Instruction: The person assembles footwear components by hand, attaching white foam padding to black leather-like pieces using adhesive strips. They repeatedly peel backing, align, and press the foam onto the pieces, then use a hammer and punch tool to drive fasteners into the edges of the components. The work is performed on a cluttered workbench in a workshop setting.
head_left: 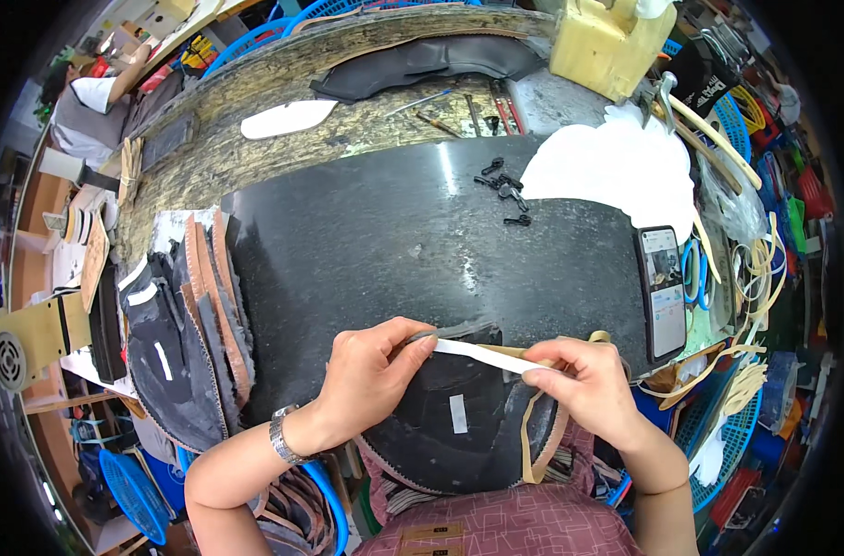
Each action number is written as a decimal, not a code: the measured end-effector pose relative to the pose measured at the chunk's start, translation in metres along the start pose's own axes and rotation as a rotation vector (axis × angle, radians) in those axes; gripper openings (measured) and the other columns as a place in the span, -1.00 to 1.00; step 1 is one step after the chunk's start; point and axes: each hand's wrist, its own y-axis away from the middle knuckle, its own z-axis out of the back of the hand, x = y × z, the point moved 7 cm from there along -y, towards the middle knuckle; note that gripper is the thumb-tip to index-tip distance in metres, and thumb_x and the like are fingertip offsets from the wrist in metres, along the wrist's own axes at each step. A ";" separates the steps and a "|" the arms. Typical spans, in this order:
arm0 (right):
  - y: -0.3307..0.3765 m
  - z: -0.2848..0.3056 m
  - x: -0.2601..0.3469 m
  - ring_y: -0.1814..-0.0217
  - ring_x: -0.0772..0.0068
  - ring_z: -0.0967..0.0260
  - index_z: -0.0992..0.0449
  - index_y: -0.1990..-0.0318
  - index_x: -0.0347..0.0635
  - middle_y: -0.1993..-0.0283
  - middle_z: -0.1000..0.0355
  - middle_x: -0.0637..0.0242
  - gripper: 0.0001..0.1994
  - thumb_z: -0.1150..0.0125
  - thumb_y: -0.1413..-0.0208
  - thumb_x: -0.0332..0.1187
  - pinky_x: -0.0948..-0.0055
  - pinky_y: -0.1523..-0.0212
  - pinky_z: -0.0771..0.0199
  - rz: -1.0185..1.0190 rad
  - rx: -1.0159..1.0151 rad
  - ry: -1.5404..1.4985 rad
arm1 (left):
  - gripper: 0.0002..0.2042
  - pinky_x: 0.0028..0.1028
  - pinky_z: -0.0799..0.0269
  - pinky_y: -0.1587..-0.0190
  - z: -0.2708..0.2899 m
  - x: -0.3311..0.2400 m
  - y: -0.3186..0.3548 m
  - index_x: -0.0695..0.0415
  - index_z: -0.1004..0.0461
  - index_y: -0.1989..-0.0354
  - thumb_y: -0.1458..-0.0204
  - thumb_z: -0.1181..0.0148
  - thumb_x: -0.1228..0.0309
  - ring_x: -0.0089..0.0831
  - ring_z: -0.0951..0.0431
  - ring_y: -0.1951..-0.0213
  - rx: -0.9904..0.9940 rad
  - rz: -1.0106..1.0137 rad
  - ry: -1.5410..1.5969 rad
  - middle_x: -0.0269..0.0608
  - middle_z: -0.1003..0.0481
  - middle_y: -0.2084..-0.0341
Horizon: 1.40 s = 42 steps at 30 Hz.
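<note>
A narrow white strip (482,355) is held stretched between the two hands at the near edge of the table (376,241), just above a dark leather shoe piece (440,426) that lies over the table's near rim and the person's lap. The left hand (371,371) is closed on the strip's left end, thumb and forefinger pinched together where the strip meets the far edge of the dark piece. The right hand (584,375) is closed on the strip's right end, its fingers curled over it. A small white label (458,413) is seen on the middle of the dark piece, and a tan band (533,435) runs along its right edge. A metal wristwatch (285,435) is worn on the left wrist.

To the left, a stack of dark and brown cut pieces (195,324) is spread on the table. Far across the dark slab, a few small black clips (505,185) are scattered, and a sheet of white material (617,167) lies to the far right. A phone (665,292) with a lit screen rests at the right edge. A yellow container (603,42) stands at the far side.
</note>
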 end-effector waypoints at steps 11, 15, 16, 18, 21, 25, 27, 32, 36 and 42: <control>0.005 0.037 0.014 0.59 0.42 -0.34 -0.53 0.40 -0.30 0.55 -0.39 0.23 -0.84 -0.33 0.17 -0.45 0.51 0.55 -0.32 0.331 -0.335 0.233 | -0.77 -0.46 -0.44 0.48 -0.016 -0.033 -0.019 0.25 -0.54 0.34 0.13 -0.30 0.37 -0.25 -0.56 0.53 0.057 -0.320 -0.220 -0.03 -0.51 0.57; -0.005 0.042 0.003 0.56 0.39 -0.36 -0.51 0.35 -0.31 0.51 -0.40 0.22 -0.80 -0.33 0.20 -0.48 0.48 0.54 -0.35 0.288 -0.415 0.194 | -0.79 -0.38 -0.43 0.49 -0.025 -0.049 -0.022 0.22 -0.53 0.41 0.14 -0.28 0.34 -0.23 -0.53 0.55 0.041 -0.426 -0.358 -0.08 -0.50 0.59; -0.006 0.040 0.002 0.55 0.39 -0.37 -0.51 0.34 -0.30 0.50 -0.40 0.21 -0.79 -0.32 0.20 -0.49 0.48 0.54 -0.35 0.295 -0.430 0.203 | -0.80 -0.36 -0.42 0.49 -0.028 -0.057 -0.022 0.21 -0.53 0.42 0.15 -0.28 0.33 -0.23 -0.53 0.56 0.007 -0.487 -0.378 -0.10 -0.49 0.59; -0.006 0.039 0.001 0.54 0.37 -0.38 -0.51 0.33 -0.30 0.48 -0.41 0.20 -0.79 -0.32 0.20 -0.50 0.47 0.53 -0.37 0.311 -0.458 0.222 | -0.83 -0.30 -0.41 0.49 -0.034 -0.069 -0.024 0.17 -0.54 0.42 0.14 -0.26 0.34 -0.21 -0.50 0.55 0.024 -0.526 -0.408 -0.17 -0.47 0.60; -0.001 0.042 -0.002 0.51 0.34 -0.40 -0.49 0.29 -0.32 0.44 -0.43 0.17 -0.75 -0.33 0.19 -0.48 0.45 0.50 -0.40 0.293 -0.517 0.282 | -0.85 -0.32 -0.41 0.50 -0.042 -0.059 -0.031 0.16 -0.54 0.42 0.13 -0.24 0.37 -0.21 -0.51 0.52 0.110 -0.446 -0.478 -0.18 -0.47 0.59; 0.004 0.031 0.021 0.34 0.17 -0.44 -0.45 0.24 -0.30 0.35 -0.45 0.11 -0.62 -0.37 0.20 -0.28 0.33 0.35 -0.45 0.478 -0.392 0.434 | -0.89 -0.33 -0.40 0.50 -0.040 -0.062 -0.028 0.16 -0.54 0.41 0.13 -0.22 0.43 -0.21 -0.51 0.51 0.064 -0.458 -0.435 -0.17 -0.47 0.58; 0.001 0.011 0.034 0.39 0.17 -0.41 -0.41 0.36 -0.22 0.44 -0.40 0.20 -0.72 -0.34 0.17 -0.29 0.29 0.40 -0.42 0.505 -0.267 0.419 | -0.89 -0.33 -0.40 0.50 -0.040 -0.067 -0.023 0.16 -0.54 0.41 0.14 -0.22 0.46 -0.20 -0.50 0.51 0.056 -0.489 -0.433 -0.16 -0.46 0.59; 0.000 -0.006 0.027 0.42 0.11 -0.40 -0.36 0.45 -0.24 0.44 -0.36 0.15 -0.85 -0.18 0.03 -0.38 0.26 0.41 -0.40 0.429 -0.119 0.201 | -0.87 -0.33 -0.38 0.50 -0.041 -0.088 -0.009 0.17 -0.52 0.38 0.16 -0.21 0.51 -0.17 -0.48 0.52 0.021 -0.550 -0.464 -0.13 -0.43 0.61; 0.045 0.007 0.036 0.26 0.20 -0.40 -0.46 0.41 -0.21 0.33 -0.40 0.18 -0.90 -0.22 0.04 -0.40 0.32 0.25 -0.39 0.535 0.247 -0.211 | -0.88 -0.34 -0.38 0.48 -0.042 -0.085 -0.004 0.19 -0.53 0.37 0.14 -0.20 0.52 -0.15 -0.48 0.53 -0.030 -0.531 -0.471 -0.11 -0.44 0.59; 0.260 0.239 -0.034 0.43 0.60 -0.14 -0.27 0.09 -0.27 0.36 -0.24 0.32 -0.71 -0.06 0.02 -0.50 0.58 0.44 -0.17 0.772 -0.398 -0.814 | -0.86 -0.37 -0.36 0.48 -0.019 -0.051 -0.012 0.20 -0.54 0.36 0.12 -0.22 0.47 -0.17 -0.49 0.52 0.013 -0.409 -0.355 -0.10 -0.45 0.57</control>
